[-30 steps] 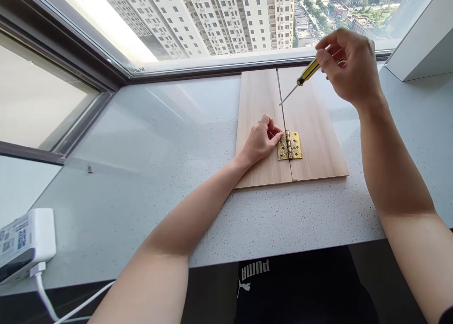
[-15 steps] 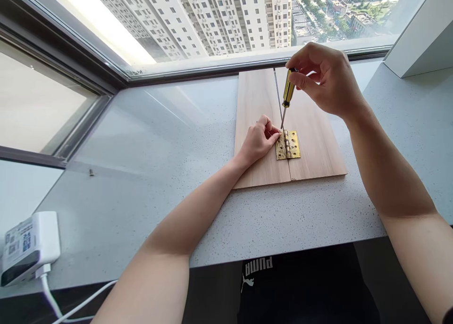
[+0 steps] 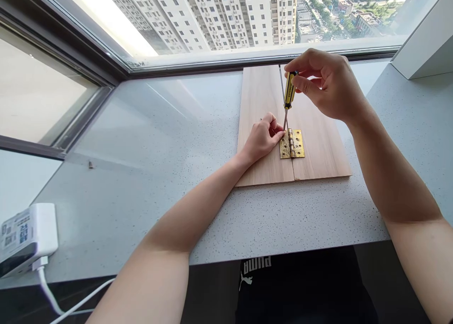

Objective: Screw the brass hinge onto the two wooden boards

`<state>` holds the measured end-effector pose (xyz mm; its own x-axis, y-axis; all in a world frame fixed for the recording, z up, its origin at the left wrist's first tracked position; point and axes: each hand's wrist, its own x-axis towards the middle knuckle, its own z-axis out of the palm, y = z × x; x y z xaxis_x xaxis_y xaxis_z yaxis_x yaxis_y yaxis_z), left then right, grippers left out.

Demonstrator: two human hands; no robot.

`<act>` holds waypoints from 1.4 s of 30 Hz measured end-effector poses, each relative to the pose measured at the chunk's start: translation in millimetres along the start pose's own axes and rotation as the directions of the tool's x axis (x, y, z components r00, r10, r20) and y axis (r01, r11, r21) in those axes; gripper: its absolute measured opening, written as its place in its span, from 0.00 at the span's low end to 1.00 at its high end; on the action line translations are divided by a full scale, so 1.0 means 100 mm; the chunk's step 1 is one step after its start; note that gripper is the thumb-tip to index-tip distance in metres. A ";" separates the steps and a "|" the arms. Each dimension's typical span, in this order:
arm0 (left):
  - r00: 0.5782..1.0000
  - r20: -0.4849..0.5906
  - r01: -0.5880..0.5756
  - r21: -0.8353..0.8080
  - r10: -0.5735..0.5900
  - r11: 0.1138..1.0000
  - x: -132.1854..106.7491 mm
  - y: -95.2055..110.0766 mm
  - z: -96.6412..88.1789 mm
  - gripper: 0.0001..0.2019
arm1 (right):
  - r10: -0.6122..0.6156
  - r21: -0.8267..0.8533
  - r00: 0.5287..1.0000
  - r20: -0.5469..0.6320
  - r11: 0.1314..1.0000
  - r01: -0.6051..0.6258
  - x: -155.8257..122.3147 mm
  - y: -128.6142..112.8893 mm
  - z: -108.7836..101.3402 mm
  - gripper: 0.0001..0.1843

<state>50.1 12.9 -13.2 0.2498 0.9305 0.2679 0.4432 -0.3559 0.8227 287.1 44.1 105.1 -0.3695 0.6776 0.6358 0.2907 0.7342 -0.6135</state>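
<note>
My right hand (image 3: pixel 323 81) grips a yellow-and-black screwdriver (image 3: pixel 290 90) by its handle, shaft pointing down and slightly tilted. The screwdriver's tip is at the fingertips of my left hand (image 3: pixel 266 135). Those left fingers are pinched together at the upper left corner of a brass hinge (image 3: pixel 297 144); whatever they hold is hidden or too small to make out. The hinge lies unfolded across the seam between two wooden boards, one leaf on the left board (image 3: pixel 260 90) and one on the right board (image 3: pixel 322 149). Several holes show in its leaves.
The boards lie on a speckled white counter (image 3: pixel 198 211) against a window frame (image 3: pixel 198 72). A small screw-like piece (image 3: pixel 91 165) is on the counter at left. Nearer stands a white device (image 3: pixel 46 229) with a white cable (image 3: pixel 47 291). A white box-like block (image 3: pixel 421 36) is at right.
The screwdriver has come down a little, so its tip now meets my left fingertips. My left hand keeps its pinch at the hinge corner. The whole view has shifted slightly.
</note>
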 end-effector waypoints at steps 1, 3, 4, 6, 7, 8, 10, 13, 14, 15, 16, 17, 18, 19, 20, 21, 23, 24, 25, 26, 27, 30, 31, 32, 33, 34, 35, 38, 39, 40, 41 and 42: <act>1.000 0.001 -0.005 -0.003 0.005 1.000 0.00 0.00 0.00 0.23 | 0.000 -0.004 1.000 -0.005 1.000 0.000 0.00 0.00 0.02 0.09; 1.000 0.002 -0.015 -0.002 0.015 1.000 0.01 -0.01 0.01 0.23 | -0.001 -0.031 1.000 -0.020 1.000 0.000 -0.01 0.01 0.08 0.12; 1.000 0.001 -0.018 0.002 0.018 1.000 0.01 -0.01 0.01 0.23 | -0.005 -0.053 1.000 -0.030 0.999 0.003 -0.01 0.01 0.11 0.13; 1.000 -0.005 -0.018 0.014 0.018 1.000 0.01 -0.01 0.02 0.23 | -0.017 -0.094 0.998 -0.059 0.995 0.011 0.01 0.00 0.18 0.14; 1.000 -0.006 -0.014 0.019 0.015 1.000 0.01 -0.01 0.02 0.23 | -0.023 -0.108 0.997 -0.070 0.994 0.016 0.02 -0.01 0.20 0.14; 1.000 -0.006 -0.012 0.021 0.012 1.000 0.01 0.00 0.02 0.22 | -0.029 -0.116 0.997 -0.074 0.993 0.020 0.04 -0.03 0.23 0.14; 1.000 -0.001 -0.012 0.022 0.012 1.000 0.01 0.01 0.02 0.22 | -0.034 -0.125 0.998 -0.050 0.992 0.028 0.10 -0.08 0.24 0.13; 1.000 0.003 -0.017 0.027 0.017 0.999 0.01 0.03 0.01 0.22 | -0.029 -0.143 0.999 0.028 0.989 0.033 0.19 -0.14 0.20 0.13; 1.000 0.002 -0.016 0.030 0.016 0.999 0.02 0.04 0.01 0.22 | -0.028 -0.152 0.998 0.047 0.988 0.035 0.22 -0.15 0.18 0.14; 1.000 0.002 -0.013 0.030 0.013 0.999 0.02 0.03 0.01 0.22 | -0.028 -0.161 0.998 0.060 0.986 0.038 0.24 -0.15 0.16 0.14; 1.000 0.001 -0.009 0.028 0.009 1.000 0.02 0.03 0.00 0.23 | -0.029 -0.170 0.998 0.064 0.985 0.039 0.26 -0.14 0.15 0.15; 1.000 0.000 -0.005 0.024 0.005 1.000 0.02 0.03 0.00 0.23 | -0.028 -0.178 0.998 0.061 0.983 0.038 0.27 -0.13 0.13 0.15; 1.000 0.002 -0.002 0.019 0.002 1.000 0.03 0.02 0.00 0.23 | -0.024 -0.184 0.998 0.054 0.982 0.033 0.27 -0.12 0.12 0.15; 1.000 0.004 0.000 0.015 0.000 1.000 0.03 0.02 0.00 0.23 | -0.016 -0.189 0.999 0.045 0.982 0.024 0.26 -0.10 0.12 0.15; 1.000 0.008 0.002 0.013 -0.002 1.000 0.03 0.01 0.00 0.22 | -0.004 -0.193 0.999 0.036 0.981 0.011 0.25 -0.09 0.12 0.15; 1.000 0.013 0.004 0.014 -0.005 1.000 0.04 0.01 0.00 0.22 | 0.010 -0.196 1.000 0.028 0.981 -0.004 0.24 -0.09 0.12 0.16; 1.000 0.018 0.011 0.023 -0.011 1.000 0.03 0.01 -0.01 0.21 | 0.036 -0.201 0.999 0.015 0.979 -0.033 0.22 -0.09 0.12 0.17; 1.000 0.018 0.014 0.028 -0.015 0.999 0.03 0.01 -0.01 0.21 | 0.045 -0.200 0.999 0.011 0.979 -0.042 0.21 -0.09 0.13 0.17; 1.000 0.017 0.017 0.032 -0.018 0.999 0.03 0.01 -0.01 0.20 | 0.050 -0.198 0.999 0.010 0.979 -0.047 0.21 -0.10 0.13 0.17; 1.000 0.014 0.018 0.034 -0.018 0.999 0.03 0.02 -0.01 0.20 | 0.052 -0.193 0.999 0.014 0.980 -0.048 0.21 -0.11 0.14 0.16; 1.000 0.012 0.017 0.032 -0.017 0.999 0.03 0.02 -0.01 0.20 | 0.051 -0.187 0.998 0.021 0.981 -0.047 0.21 -0.12 0.14 0.15; 1.000 0.008 0.006 0.014 -0.006 1.000 0.02 0.00 -0.01 0.22 | 0.037 -0.170 0.998 0.059 0.985 -0.026 0.23 -0.17 0.14 0.14; 1.000 0.009 0.002 0.007 -0.002 1.000 0.02 0.00 -0.01 0.22 | 0.028 -0.164 0.997 0.075 0.986 -0.016 0.23 -0.19 0.13 0.14; 1.000 0.011 0.000 0.001 0.000 1.000 0.02 -0.01 -0.01 0.23 | 0.019 -0.157 0.996 0.089 0.988 -0.005 0.24 -0.20 0.12 0.15; 1.000 0.014 -0.002 -0.004 0.002 1.000 0.02 -0.01 -0.01 0.23 | 0.011 -0.149 0.994 0.104 0.989 0.005 0.24 -0.22 0.11 0.16; 1.000 0.016 -0.003 -0.007 0.003 1.000 0.02 -0.01 -0.01 0.23 | 0.006 -0.143 0.993 0.118 0.990 0.011 0.24 -0.23 0.10 0.16; 1.000 0.018 -0.003 -0.009 0.003 1.000 0.02 -0.02 -0.01 0.23 | 0.004 -0.140 0.992 0.128 0.990 0.014 0.24 -0.24 0.08 0.16; 1.000 0.017 0.000 -0.005 0.000 1.000 0.02 -0.02 -0.02 0.22 | -0.006 -0.140 0.991 0.133 0.990 0.025 0.24 -0.24 0.05 0.12; 1.000 0.016 0.001 -0.003 -0.001 1.000 0.01 -0.02 -0.02 0.22 | -0.009 -0.140 0.992 0.129 0.990 0.028 0.24 -0.23 0.04 0.12; 1.000 0.016 0.001 -0.003 -0.001 1.000 0.01 -0.02 -0.02 0.22 | -0.008 -0.142 0.992 0.124 0.990 0.025 0.24 -0.23 0.03 0.11; 1.000 0.017 0.001 -0.005 -0.001 1.000 0.01 -0.01 -0.02 0.23 | -0.002 -0.146 0.993 0.121 0.989 0.020 0.24 -0.22 0.03 0.11; 1.000 0.018 0.001 -0.007 -0.001 1.000 0.01 -0.01 -0.03 0.23 | 0.005 -0.155 0.993 0.120 0.988 0.014 0.24 -0.21 0.03 0.11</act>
<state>47.8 14.7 -12.4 0.2649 0.9292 0.2576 0.4377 -0.3540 0.8265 269.2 45.1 131.9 -0.4717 0.6711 0.5719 0.4188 0.7413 -0.5245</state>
